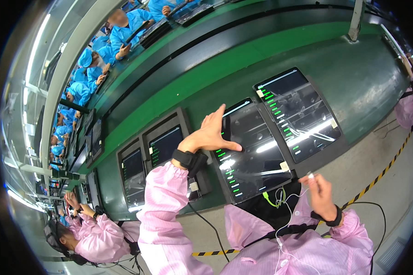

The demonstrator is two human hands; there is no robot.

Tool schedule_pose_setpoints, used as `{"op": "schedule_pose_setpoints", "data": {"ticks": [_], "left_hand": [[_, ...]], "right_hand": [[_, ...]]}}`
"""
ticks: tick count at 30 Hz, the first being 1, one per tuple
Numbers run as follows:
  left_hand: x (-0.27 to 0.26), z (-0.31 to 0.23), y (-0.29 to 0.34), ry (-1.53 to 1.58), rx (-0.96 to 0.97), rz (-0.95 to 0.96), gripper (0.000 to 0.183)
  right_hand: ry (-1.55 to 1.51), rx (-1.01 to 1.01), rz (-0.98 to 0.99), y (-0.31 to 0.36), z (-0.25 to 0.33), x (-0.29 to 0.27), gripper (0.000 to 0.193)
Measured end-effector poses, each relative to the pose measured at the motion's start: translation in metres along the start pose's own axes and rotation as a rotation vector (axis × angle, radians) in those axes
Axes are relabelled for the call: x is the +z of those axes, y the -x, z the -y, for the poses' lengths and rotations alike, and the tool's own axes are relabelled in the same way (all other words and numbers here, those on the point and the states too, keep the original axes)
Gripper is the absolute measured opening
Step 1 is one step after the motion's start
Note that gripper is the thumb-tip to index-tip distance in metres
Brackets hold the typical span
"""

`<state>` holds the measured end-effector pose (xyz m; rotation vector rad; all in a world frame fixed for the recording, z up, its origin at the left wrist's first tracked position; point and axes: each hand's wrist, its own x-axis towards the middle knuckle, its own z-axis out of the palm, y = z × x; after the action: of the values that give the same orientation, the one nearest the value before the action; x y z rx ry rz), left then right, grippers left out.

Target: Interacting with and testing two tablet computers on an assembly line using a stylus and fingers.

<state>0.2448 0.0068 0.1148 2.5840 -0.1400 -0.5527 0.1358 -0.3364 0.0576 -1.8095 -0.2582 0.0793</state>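
My left hand point(209, 134) is spread over a large black tablet point(250, 158), fingers toward its far left edge and thumb over the screen. Whether the palm touches the glass, I cannot tell. Rows of green marks run down the tablet's lit screen. Off its near right corner, my right hand point(321, 197) is pinched on a white earphone cable point(289, 215), with a small pale piece at the fingertips. The cable runs down over my pink smock and loops beside a bright green connector point(266, 196) at the tablet's near edge.
A second tablet point(298, 114) with similar green marks lies to the right. More tablets sit in dark trays point(184, 120) at left. A metal post point(355, 23) stands on the green bench point(225, 80). Co-workers in blue point(124, 30) work across; one in pink point(103, 240) sits left.
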Motion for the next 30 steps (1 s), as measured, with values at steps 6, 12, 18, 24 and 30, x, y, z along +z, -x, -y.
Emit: {"op": "schedule_pose_setpoints", "data": {"ticks": [6, 12, 18, 24, 30], "left_hand": [[-0.001, 0.002, 0.004, -0.191, 0.050, 0.027, 0.133], [-0.013, -0.021, -0.013, -0.063, 0.007, -0.086, 0.108], [-0.010, -0.083, -0.084, -0.041, 0.162, -0.151, 0.087], [0.008, -0.112, -0.145, 0.033, 0.102, -0.149, 0.091], [0.005, -0.114, -0.159, 0.073, 0.043, -0.199, 0.093]], "right_hand": [[0.034, 0.059, -0.212, 0.000, -0.029, -0.062, 0.023], [0.097, 0.164, -0.243, 0.002, -0.027, -0.087, 0.024], [-0.068, 0.341, 0.043, -0.007, -0.024, -0.077, 0.028], [0.079, 0.213, 0.141, -0.026, -0.021, -0.079, 0.018], [0.104, 0.180, 0.216, -0.034, -0.020, -0.083, 0.016]]}}
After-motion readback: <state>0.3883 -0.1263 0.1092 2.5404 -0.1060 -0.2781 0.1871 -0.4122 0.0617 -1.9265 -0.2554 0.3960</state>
